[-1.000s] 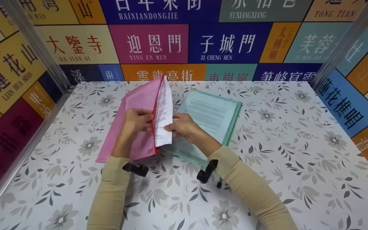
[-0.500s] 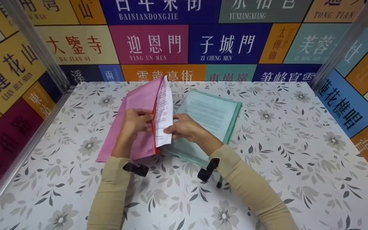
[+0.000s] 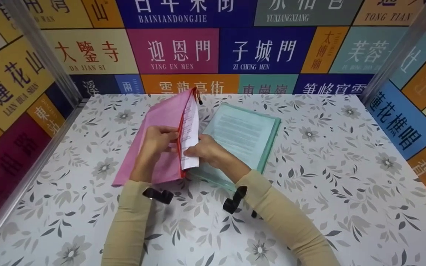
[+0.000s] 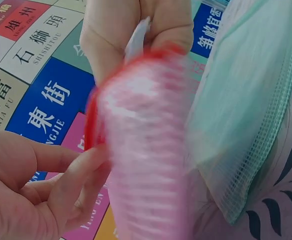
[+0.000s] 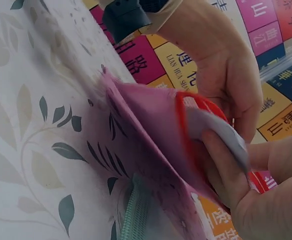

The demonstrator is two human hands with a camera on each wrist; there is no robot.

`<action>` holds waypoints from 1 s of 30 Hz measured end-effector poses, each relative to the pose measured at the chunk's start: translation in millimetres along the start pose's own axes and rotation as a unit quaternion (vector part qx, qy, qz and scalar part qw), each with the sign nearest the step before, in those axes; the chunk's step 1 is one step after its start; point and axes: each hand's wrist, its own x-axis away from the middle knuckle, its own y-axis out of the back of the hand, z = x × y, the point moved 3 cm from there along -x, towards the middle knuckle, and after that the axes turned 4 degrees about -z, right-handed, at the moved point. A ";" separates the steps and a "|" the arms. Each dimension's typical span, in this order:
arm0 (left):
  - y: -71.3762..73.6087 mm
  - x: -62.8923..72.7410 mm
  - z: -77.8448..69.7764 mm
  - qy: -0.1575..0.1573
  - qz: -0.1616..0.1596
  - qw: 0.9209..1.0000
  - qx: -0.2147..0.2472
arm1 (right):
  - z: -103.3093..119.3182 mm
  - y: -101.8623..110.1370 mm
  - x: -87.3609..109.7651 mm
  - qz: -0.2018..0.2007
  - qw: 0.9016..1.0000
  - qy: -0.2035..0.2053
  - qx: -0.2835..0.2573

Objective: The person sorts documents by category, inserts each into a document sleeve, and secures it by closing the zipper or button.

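A pink mesh zip pouch point(image 3: 165, 111) with a red zip edge is propped up on its side, its mouth facing right. My left hand point(image 3: 156, 142) pinches the edge of that mouth. In the pouch's opening sit printed sheets of paper point(image 3: 190, 129), part of them hidden inside. My right hand point(image 3: 211, 150) grips the papers by their outer edge; in the right wrist view the papers point(image 5: 218, 132) lie between its thumb and fingers. A dark-tipped zip pull point(image 3: 199, 100) hangs at the pouch's far top corner.
A green mesh zip pouch point(image 3: 250, 125) with printed sheets inside lies flat to the right, partly under my right arm. The table point(image 3: 327, 177) has a flower-and-leaf pattern. Upright panels with printed signs point(image 3: 178, 50) border it at the back and sides.
My right hand has shifted slightly left with the papers, and less of them shows outside the pink pouch. The zip pull has come into view at the top corner. My left hand stays put.
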 end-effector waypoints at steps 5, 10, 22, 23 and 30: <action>1.1 0.3 -1.1 0.005 0.000 1.000 0.004 | -2.8 5.7 0.8 0.021 0.999 -0.015 -0.023; 0.9 1.3 -2.7 0.013 0.001 1.000 0.005 | -2.4 6.0 1.2 0.009 1.000 -0.020 -0.018; -1.1 3.0 -2.8 0.003 -0.005 1.000 0.001 | -7.1 -8.0 -2.8 0.021 0.998 0.008 -0.052; -0.8 2.9 -2.6 -0.002 -0.005 1.000 0.001 | -7.1 -7.4 -2.8 0.026 0.998 0.008 -0.056; 2.7 5.6 -7.2 -0.020 -0.012 1.000 -0.010 | -5.9 0.8 -0.2 0.027 0.997 0.008 -0.066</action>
